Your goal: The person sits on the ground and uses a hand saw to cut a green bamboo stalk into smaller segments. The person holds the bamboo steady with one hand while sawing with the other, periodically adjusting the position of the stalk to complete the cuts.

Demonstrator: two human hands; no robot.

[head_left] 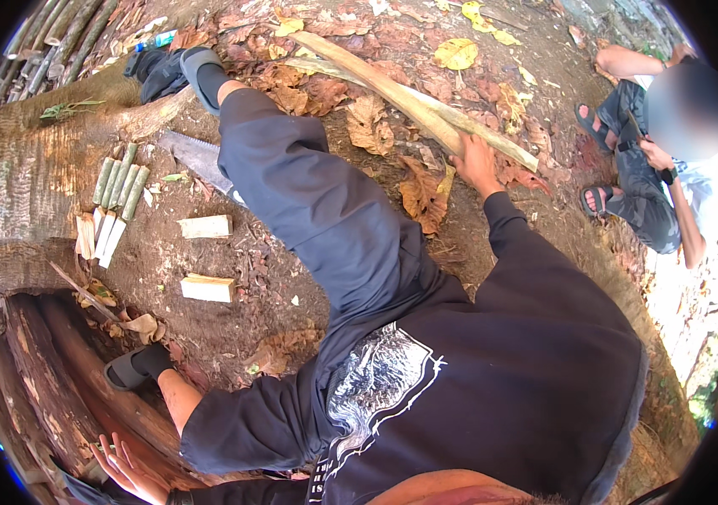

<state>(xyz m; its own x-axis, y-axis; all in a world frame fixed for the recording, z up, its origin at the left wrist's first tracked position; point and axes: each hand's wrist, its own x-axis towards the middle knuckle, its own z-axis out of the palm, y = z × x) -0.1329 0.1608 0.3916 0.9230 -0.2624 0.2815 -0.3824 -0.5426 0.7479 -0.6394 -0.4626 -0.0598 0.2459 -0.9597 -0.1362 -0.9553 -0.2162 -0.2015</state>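
Out in front, my right hand (478, 165) is closed around the near end of a long split strip of wood (376, 80). A second pale strip (493, 141) lies under it on the leaf-strewn ground. Down at the lower left, my left hand (130, 473) is held with its fingers spread, close to some dark logs (51, 362), and nothing shows in it. A hand saw (194, 157) lies on the dirt, its far part hidden behind my raised leg. Two short pale wood blocks (205, 226) rest apart from each other left of that leg.
Short cut sticks (120, 185) lie in a row beside a thick trunk (22, 160) at the left. Bamboo poles (64, 38) are stacked at the far left. Another person (653, 160) sits at the right. Dry leaves (426, 189) cover the ground ahead.
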